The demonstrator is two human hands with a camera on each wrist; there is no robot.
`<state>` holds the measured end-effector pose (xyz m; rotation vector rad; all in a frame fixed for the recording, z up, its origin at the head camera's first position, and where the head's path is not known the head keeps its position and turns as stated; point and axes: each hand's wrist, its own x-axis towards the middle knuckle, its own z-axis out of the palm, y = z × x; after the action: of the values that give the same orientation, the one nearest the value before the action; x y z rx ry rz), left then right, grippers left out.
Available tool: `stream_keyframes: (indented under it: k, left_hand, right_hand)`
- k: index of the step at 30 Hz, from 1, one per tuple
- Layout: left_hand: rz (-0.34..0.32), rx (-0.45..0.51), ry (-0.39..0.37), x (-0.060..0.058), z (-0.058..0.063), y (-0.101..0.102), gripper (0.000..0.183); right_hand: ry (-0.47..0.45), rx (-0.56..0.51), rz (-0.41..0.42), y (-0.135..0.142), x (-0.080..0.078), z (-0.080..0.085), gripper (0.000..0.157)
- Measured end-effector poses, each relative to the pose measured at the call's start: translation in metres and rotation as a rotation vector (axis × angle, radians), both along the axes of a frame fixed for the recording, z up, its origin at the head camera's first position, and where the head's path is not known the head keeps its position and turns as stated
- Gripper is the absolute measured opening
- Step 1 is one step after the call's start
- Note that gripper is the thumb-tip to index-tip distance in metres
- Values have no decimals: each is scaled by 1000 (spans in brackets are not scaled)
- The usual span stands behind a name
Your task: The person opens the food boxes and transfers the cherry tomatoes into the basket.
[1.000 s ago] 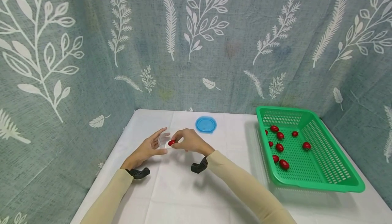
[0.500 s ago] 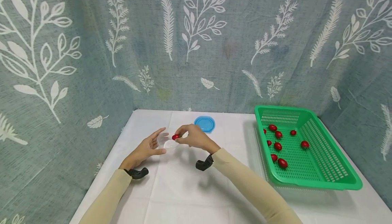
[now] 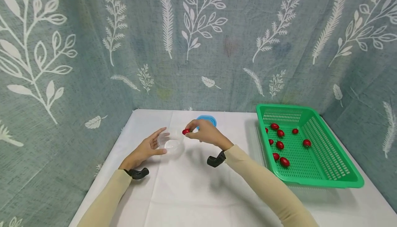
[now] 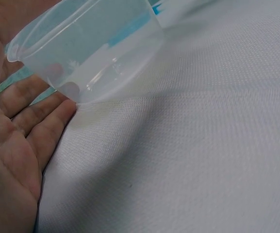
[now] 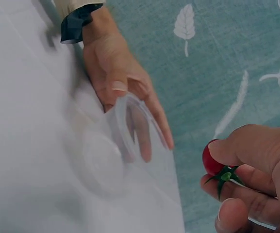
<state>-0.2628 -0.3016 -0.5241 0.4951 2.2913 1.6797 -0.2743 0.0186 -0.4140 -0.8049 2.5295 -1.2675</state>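
Note:
My left hand (image 3: 145, 152) is curled around the side of a clear, round plastic tub (image 3: 170, 141), thumb at the near side and fingers at the far side. In the left wrist view nothing shows inside the tub (image 4: 98, 58), and its base is at the white cloth. To its right and above the table, my right hand (image 3: 206, 132) pinches a red cherry tomato (image 3: 186, 131) between thumb and fingers. The right wrist view shows the tomato's (image 5: 211, 158) green stem end. Behind that hand lies a blue lid (image 3: 208, 118), partly hidden.
On the right of the table stands a green perforated basket (image 3: 313, 182) with several red tomatoes (image 3: 284, 161) lying mostly along its left side. A white cloth (image 3: 186, 192) covers the table. A grey-green leaf-patterned curtain (image 3: 229, 75) hangs behind and at the sides.
My right hand has lifted the tomato from inside the tub and carried it up and right, away from the rim. The left hand has stayed at the tub. The lid is now partly covered.

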Motion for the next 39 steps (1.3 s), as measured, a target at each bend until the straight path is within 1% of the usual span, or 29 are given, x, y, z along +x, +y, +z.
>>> stream_keyframes:
  k: [6, 10, 15, 20, 27, 32, 36, 39]
  left_hand:
    - [4, -12, 2, 4, 0, -5, 96]
    - [-1, -9, -1, 5, 1, -8, 96]
    - [-29, 11, -8, 3, 2, -8, 96]
    - [-39, 28, -10, -1, 1, -7, 97]
    - [-35, 29, -11, -1, 3, -4, 96]
    - [-37, 17, -18, -1, 6, -3, 97]
    - [-40, 2, -26, -2, 5, -3, 97]
    - [-42, -11, -24, -3, 6, -3, 98]
  right_hand:
    - [41, -2, 12, 13, 5, 11, 14]
    - [28, -6, 4, 24, 8, 13, 12]
    - [27, 16, -19, 40, 11, 12, 14]
    - [46, 26, -38, 56, 12, 14, 16]
    - [53, 28, -91, 84, 14, 21, 18]
    - [61, 40, -135, 107, 12, 20, 19]
    - [76, 65, -168, 123, 11, 18, 19]
    - [92, 71, -182, 135, 12, 20, 20]
